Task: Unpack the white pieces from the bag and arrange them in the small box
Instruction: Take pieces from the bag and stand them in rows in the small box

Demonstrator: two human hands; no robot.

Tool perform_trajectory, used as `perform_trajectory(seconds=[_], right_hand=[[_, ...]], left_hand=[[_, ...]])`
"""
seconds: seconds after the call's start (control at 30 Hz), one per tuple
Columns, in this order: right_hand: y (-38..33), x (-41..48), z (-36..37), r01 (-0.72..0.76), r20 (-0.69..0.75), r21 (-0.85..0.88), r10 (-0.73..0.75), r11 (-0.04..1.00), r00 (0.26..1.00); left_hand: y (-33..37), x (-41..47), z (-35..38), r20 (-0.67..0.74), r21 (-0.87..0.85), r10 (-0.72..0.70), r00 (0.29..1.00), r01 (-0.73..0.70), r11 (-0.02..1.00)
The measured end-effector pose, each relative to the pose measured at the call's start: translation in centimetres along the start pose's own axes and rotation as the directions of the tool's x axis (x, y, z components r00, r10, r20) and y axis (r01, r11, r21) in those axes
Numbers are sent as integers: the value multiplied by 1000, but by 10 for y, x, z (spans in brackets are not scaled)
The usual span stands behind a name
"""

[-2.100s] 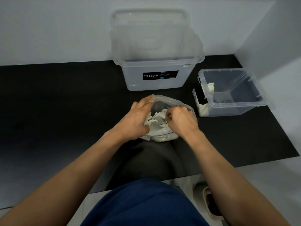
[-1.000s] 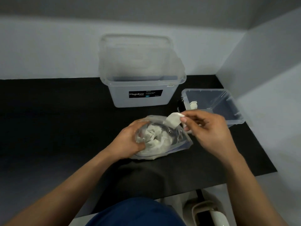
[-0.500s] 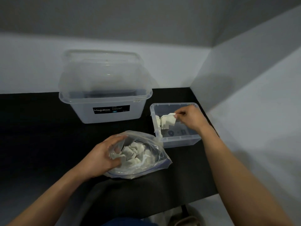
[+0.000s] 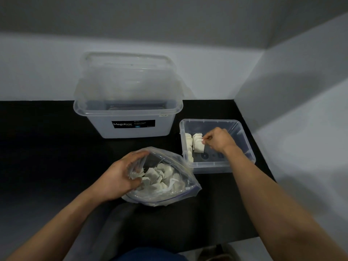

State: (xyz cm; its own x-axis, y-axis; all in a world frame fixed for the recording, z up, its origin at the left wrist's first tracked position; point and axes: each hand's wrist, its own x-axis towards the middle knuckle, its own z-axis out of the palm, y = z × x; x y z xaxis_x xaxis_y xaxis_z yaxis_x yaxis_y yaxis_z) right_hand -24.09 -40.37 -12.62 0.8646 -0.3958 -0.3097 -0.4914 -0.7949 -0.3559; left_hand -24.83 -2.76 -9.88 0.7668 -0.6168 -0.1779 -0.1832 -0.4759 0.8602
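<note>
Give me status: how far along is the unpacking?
Early. Done: a few white pieces stand along the left wall of the small box. In hand: the right hand pinches another piece against that row, while the left hand grips the bag open. Left: the heap of pieces in the bag, most of the lot.

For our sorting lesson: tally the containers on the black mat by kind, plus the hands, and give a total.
Large box: 1
Small box: 1
Bag: 1
Hands: 2 (left hand, right hand)
Total: 5
</note>
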Motion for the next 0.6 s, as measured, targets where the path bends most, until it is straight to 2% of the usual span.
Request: perform_trajectory(seconds=[0.3,0.4,0.5,0.53,0.6], right_hand=[[1,-10,-11,-21,-64,-8,20,1000,998],[-11,-46,-29,7,-156,194,24,981,988],[-49,-111,-37,208,-359,412,-52,887,932],[-65,-135,-36,282,-370,501,-92,818,924],[-96,-173,-25,356,-270,613,-236,706,933]], left_hand=[[0,0,-4,22,35,12,1000,-13,999],[1,-2,-6,30,50,15,999,-17,999],[2,-5,-7,39,77,10,999,-13,997],[2,-6,-7,38,92,12,999,-16,996],[2,-8,-6,36,130,34,999,-38,991]])
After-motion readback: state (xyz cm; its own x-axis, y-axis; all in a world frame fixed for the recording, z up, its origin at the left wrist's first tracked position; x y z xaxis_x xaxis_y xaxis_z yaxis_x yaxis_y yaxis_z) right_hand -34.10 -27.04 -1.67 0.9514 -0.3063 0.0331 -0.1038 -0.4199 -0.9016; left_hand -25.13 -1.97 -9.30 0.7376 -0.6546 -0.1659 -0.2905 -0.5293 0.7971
